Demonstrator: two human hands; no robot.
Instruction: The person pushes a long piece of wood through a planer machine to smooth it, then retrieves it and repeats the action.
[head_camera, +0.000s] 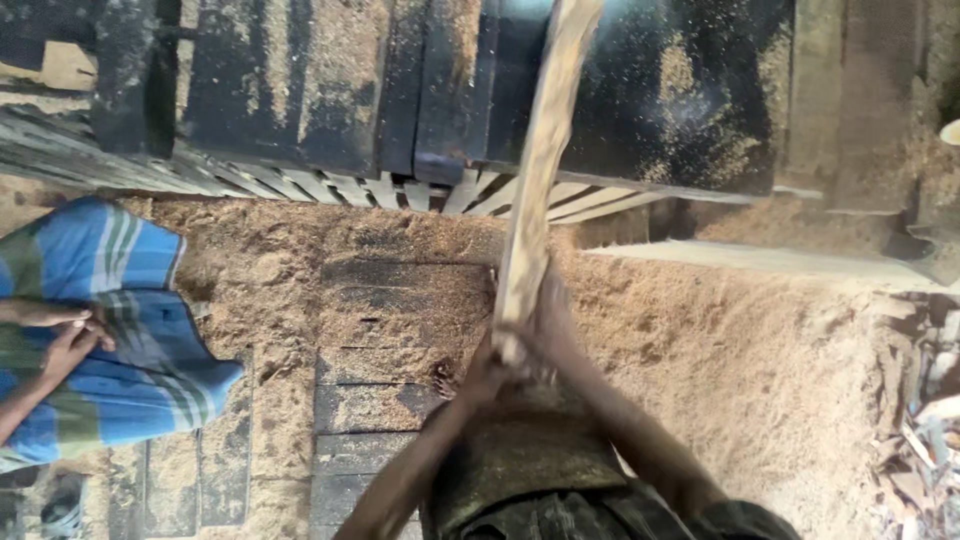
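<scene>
Two hands, left hand (487, 372) and right hand (548, 325), grip the near end of a long, pale, rough-sawn wooden plank (540, 160); beneath the plank, coarse tan sawdust (720, 350) covers dark floor boards (380, 400).

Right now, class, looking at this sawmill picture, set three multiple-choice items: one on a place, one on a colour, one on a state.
1. Where is the other person?
A. frame's left edge
B. top right
C. behind the plank

2. What colour is that person's striped cloth?
A. red
B. blue and green
C. white

3. How is the wooden plank held?
A. lying loose
B. one hand only
C. both hands at its near end

Answers:
1 A: the other person sits at the left edge.
2 B: the striped cloth is blue and green.
3 C: left hand and right hand clasp the wooden plank.
</scene>
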